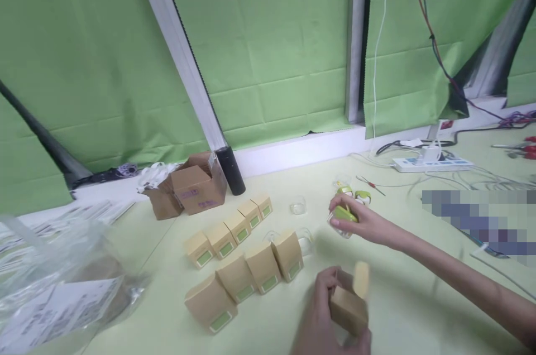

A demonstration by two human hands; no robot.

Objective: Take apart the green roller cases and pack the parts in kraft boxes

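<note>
My left hand (321,313) grips a small brown cardboard box (348,310) near the front edge, its top flap standing up. Farther back, my right hand (354,215) pinches a small lime-green and white item (344,214); its exact kind is unclear. Just beyond my right fingers lie similar green and white items (362,197). Left of my hands, several taller brown boxes with green label windows (263,268) stand in a slanting row. Behind them runs a row of smaller boxes (221,239). Clear plastic pieces (298,206) lie near the rows.
A larger open carton (199,190) and a black cylinder (230,171) stand by the window ledge. Plastic bags with a printed label (58,305) cover the left side. A power strip (433,164), cables and a red-handled tool (371,185) lie at the right rear.
</note>
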